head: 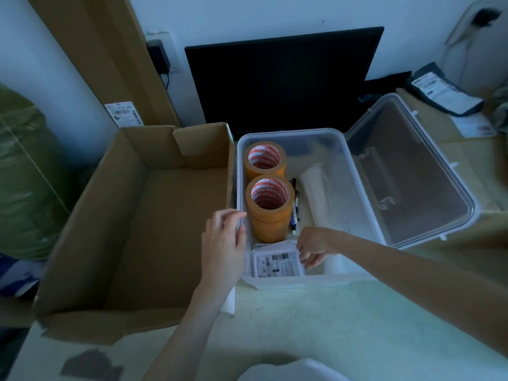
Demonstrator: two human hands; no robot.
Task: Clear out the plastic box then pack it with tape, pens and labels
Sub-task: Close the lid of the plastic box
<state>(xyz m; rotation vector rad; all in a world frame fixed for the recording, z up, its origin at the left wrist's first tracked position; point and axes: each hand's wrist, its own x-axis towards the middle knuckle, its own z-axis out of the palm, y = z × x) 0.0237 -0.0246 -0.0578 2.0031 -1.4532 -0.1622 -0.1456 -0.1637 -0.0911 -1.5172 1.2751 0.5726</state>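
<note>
Left hand (224, 243) at plastic box (354, 166) rim; right hand (316, 247) pinching labels (277, 261).

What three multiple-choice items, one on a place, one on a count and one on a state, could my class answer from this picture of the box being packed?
1. Where in the plastic box do the labels lie?
A. at the near end
B. at the far end
C. outside it

2. How many stacks of tape stand in the box?
A. one
B. two
C. four

3. What is the state of the lid?
A. snapped shut on the box
B. off, lying right of the box
C. held in the left hand

Answers:
1 A, the labels sit at the near end of the box, where the right hand pinches them.
2 B, two orange stacks stand one behind the other along the left wall.
3 B, the clear lid rests upturned beside the box, while the left hand is at the box's left wall.
</note>
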